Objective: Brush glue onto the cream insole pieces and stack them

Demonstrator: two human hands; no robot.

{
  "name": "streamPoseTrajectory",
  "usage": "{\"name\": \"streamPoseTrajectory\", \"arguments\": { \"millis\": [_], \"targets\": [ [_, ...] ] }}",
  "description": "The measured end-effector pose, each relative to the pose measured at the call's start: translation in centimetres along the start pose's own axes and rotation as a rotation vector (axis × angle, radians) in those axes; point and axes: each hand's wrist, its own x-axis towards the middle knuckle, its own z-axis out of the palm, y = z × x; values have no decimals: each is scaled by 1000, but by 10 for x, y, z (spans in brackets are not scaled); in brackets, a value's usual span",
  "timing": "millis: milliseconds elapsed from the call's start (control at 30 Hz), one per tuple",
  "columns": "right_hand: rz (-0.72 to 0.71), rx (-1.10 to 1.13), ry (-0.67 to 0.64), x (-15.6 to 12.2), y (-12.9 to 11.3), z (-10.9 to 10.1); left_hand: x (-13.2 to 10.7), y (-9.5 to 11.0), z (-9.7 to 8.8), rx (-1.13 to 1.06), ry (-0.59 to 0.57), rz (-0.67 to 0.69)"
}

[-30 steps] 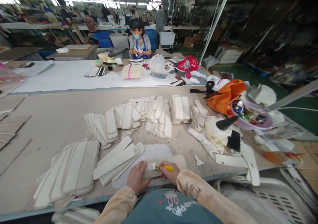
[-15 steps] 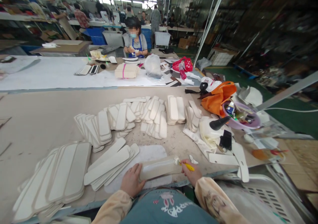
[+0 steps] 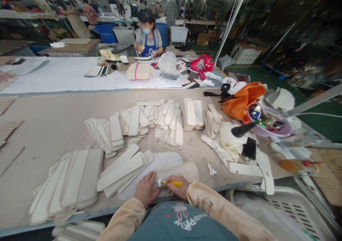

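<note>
My left hand [image 3: 146, 190] lies flat with fingers stretched out, pressing on the left end of a long beige strip with rounded ends [image 3: 187, 171]. In my right hand [image 3: 179, 189] is a yellow-handled brush [image 3: 175, 183]. Its pale bristle end touches the strip close beside my left fingers, where a white clump shows. A wet-looking sheen runs along the strip. Under it lies a whitish sheet [image 3: 168, 158]. Left of my hands, long off-white strips [image 3: 120, 173] are fanned in a pile, partly over the sheet.
Large rounded panels [image 3: 91, 173] overlap at the left. Several stacks of small pieces [image 3: 133, 121] cross the middle. Rightward are a white container with a black spout [image 3: 242, 130], an orange bag [image 3: 243, 100] and a purple basin [image 3: 283, 130]. A co-worker [image 3: 148, 38] sits across the tables.
My right hand has drawn the brush leftward along the strip, from its right end to beside my left hand. My left hand stays on the strip. The view has shifted slightly.
</note>
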Motion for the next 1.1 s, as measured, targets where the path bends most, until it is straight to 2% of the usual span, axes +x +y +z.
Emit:
{"name": "streamPoseTrajectory", "arguments": {
  "millis": [200, 433, 567, 667, 767, 900, 1000, 1100],
  "targets": [
    [49, -15, 125, -14, 15, -21, -1, 1, -1, 22, 0, -4],
    [91, -71, 379, -47, 38, -77, 2, -3, 6, 47, 33, -1],
    [70, -180, 515, -63, 42, -103, 2, -3, 7, 56, 32, 8],
    [7, -312, 575, -71, 37, -112, 2, 0, 5, 63, 29, 1],
    [-92, -444, 594, -73, 31, -112, 2, 1, 3, 70, 25, 2],
    [-180, -590, 551, -59, 28, -96, 2, 1, 4, 68, 23, 8],
    [-222, -666, 461, -43, 28, -76, 2, 0, 5, 73, 20, 9],
    [-315, -686, 314, -34, 21, -55, 2, -1, 6, 82, 18, 14]
  ]
}}
